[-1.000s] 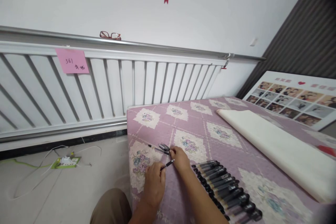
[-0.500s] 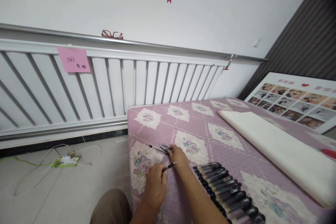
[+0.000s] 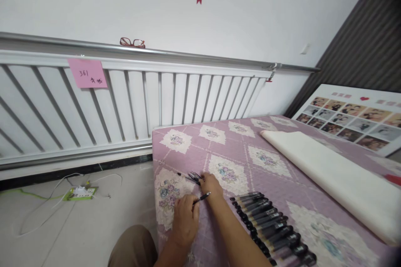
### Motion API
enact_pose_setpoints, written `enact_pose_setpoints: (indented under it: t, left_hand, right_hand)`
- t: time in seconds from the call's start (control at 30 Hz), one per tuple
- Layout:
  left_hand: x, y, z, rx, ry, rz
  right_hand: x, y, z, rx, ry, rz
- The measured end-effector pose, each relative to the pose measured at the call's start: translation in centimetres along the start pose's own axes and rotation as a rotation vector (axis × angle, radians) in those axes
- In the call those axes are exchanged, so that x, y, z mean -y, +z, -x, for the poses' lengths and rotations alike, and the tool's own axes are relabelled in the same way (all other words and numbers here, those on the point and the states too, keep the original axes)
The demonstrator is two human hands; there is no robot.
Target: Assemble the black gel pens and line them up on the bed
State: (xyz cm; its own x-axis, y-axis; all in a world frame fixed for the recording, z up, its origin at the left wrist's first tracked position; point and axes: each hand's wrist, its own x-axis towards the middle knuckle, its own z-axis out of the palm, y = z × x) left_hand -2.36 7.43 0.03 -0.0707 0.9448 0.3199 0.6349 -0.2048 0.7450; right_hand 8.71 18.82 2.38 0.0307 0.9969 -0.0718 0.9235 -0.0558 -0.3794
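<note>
My left hand [image 3: 185, 220] rests on the pink floral bedspread [image 3: 238, 154] with its fingers closed round a thin black pen [image 3: 202, 197] that points up and right. Just beyond it, my right hand [image 3: 211, 185] lies on a small heap of loose black pen parts [image 3: 194, 176], its fingers curled on them. To the right of my right forearm, several black pens [image 3: 269, 225] lie side by side in a neat diagonal row.
A long cream roll [image 3: 332, 179] lies across the bed's right side, with a photo board [image 3: 351, 117] behind it. A white slatted radiator cover [image 3: 125, 104] with a pink note [image 3: 87, 73] and red glasses [image 3: 132, 42] stands behind. A power strip [image 3: 78, 192] with cables lies on the floor.
My right hand has crept slightly left onto the heap of pen parts. The left hand keeps its hold on the pen; otherwise only the camera shifted a little.
</note>
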Motion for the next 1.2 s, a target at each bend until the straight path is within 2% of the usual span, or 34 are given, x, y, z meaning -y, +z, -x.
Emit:
enact_pose_setpoints:
  t: [0.3, 0.53, 0.67, 0.8, 0.93, 1.07, 1.2]
  left_hand:
    - [0.3, 0.2, 0.0, 0.004, 0.008, -0.001]
    - [0.2, 0.1, -0.1, 0.000, 0.017, -0.015]
    - [0.2, 0.2, 0.0, -0.013, 0.033, -0.021]
    - [0.3, 0.4, 0.1, -0.029, 0.046, -0.031]
    - [0.3, 0.4, 0.1, -0.024, 0.068, -0.076]
    - [0.1, 0.3, 0.2, -0.016, 0.071, -0.116]
    - [-0.1, 0.2, 0.4, -0.019, 0.087, -0.153]
  right_hand:
    - [-0.1, 0.5, -0.4, -0.041, 0.028, -0.201]
    - [-2.2, 0.4, -0.4, -0.112, 0.051, -0.688]
    - [-3.8, 0.4, 1.8, -0.167, 0.074, -1.058]
    - [-5.2, 0.6, 5.6, -0.193, 0.100, -1.332]
    - [-6.1, 0.7, 9.3, -0.101, 0.180, -1.726]
    - [-6.5, 0.6, 11.2, -0.073, 0.207, -1.840]
    - [-6.9, 0.4, 11.8, -0.063, 0.222, -1.891]
